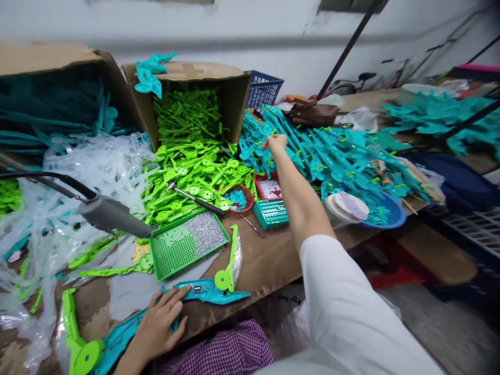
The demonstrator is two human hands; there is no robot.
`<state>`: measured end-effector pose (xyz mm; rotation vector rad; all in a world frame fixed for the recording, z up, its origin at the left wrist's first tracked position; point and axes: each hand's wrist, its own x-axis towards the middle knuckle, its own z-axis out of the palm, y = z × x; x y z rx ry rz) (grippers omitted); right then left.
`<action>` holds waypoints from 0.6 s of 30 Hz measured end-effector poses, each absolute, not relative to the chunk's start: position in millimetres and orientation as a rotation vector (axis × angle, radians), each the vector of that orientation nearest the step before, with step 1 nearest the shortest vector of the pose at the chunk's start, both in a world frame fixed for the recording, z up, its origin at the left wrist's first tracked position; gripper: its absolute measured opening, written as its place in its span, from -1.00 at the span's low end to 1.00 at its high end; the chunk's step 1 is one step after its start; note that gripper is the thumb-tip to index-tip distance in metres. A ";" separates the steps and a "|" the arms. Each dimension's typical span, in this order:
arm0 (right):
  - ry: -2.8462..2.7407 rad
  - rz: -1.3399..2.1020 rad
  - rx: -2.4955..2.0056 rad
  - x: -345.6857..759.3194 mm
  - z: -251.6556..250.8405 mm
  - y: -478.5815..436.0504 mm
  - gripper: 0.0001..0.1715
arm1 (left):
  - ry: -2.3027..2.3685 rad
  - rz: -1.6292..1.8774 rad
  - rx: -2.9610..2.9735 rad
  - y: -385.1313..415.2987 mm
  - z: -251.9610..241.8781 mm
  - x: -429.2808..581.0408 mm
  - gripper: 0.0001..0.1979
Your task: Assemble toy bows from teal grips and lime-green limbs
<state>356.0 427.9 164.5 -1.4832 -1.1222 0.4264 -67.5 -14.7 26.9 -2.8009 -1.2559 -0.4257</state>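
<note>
On the near table edge lies a long teal plastic piece point(211, 292), shaped like a toy bow, with a bright green arm carrying a round disc at each end. My left hand point(166, 317) rests over its middle, fingers stretched out along the top and thumb apart on the near side. My right arm is stretched far forward. At its end, my right hand point(276, 142) has its fingers curled together at the left part of a heap of teal pieces point(320, 151); whatever is between the fingertips cannot be made out.
A green perforated tray point(167, 255) holds small silvery screws. Around it are a hammer point(195, 199), a screwdriver point(253, 226), a red bowl point(250, 198) and a teal basket point(269, 214). Cardboard boxes point(238, 104) spill green parts. A grey lamp point(113, 214) juts in from the left.
</note>
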 end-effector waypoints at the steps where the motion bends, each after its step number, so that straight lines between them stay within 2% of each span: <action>1: -1.065 0.431 -1.462 357.2 170.3 426.3 -0.81 | -1.264 -0.423 -2.798 -15.1 26.5 -67.4 -0.91; 4: -0.894 0.463 -1.273 365.0 191.0 415.8 -0.78 | -1.289 -0.413 -2.797 -15.8 25.8 -66.8 -0.92; 9: -0.816 0.641 -1.005 356.8 204.6 383.6 -0.88 | -1.313 -0.404 -2.800 -15.7 26.0 -64.5 -0.95; 13: -0.799 0.742 -0.926 311.9 174.7 340.6 -0.97 | -1.375 -0.455 -2.773 -17.5 24.5 -62.6 -0.95; 18: -0.874 0.869 -0.876 253.5 132.2 302.0 -0.80 | -1.358 -0.467 -2.765 -19.2 26.6 -62.1 -0.92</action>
